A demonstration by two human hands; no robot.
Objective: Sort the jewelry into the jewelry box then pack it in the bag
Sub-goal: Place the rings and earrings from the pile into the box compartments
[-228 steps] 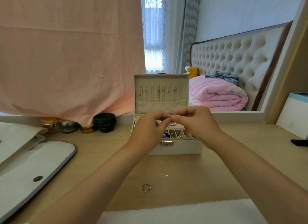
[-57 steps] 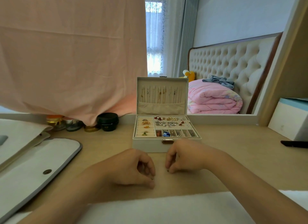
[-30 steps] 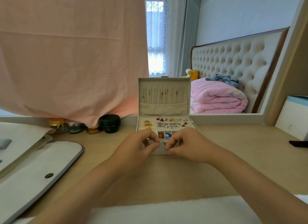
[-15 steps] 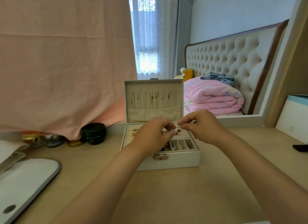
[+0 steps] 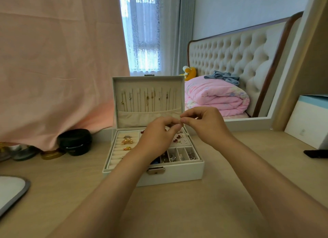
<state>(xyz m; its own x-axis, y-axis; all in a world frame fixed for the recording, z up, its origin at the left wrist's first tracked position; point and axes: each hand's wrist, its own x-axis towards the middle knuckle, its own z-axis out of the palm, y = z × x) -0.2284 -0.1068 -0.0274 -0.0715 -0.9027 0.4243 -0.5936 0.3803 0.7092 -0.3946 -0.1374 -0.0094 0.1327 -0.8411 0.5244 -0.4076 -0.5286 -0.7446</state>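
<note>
Above the open jewelry box [image 5: 179, 174], left hand [image 5: 156, 136] and right hand [image 5: 204, 126] pinch fingertips together; contents unclear.

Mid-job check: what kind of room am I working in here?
Most likely a bedroom, at a dressing table: a tufted headboard and a folded pink quilt show in what looks like a mirror, and an open jewelry box sits on the wooden tabletop.

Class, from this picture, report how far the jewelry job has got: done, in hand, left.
Done: necklaces hang in the lid; pieces fill jewelry box compartments. In hand: left hand and right hand pinch a small piece, unidentifiable, over the open box. Left: place it, close the box, pack it in the bag.
</note>
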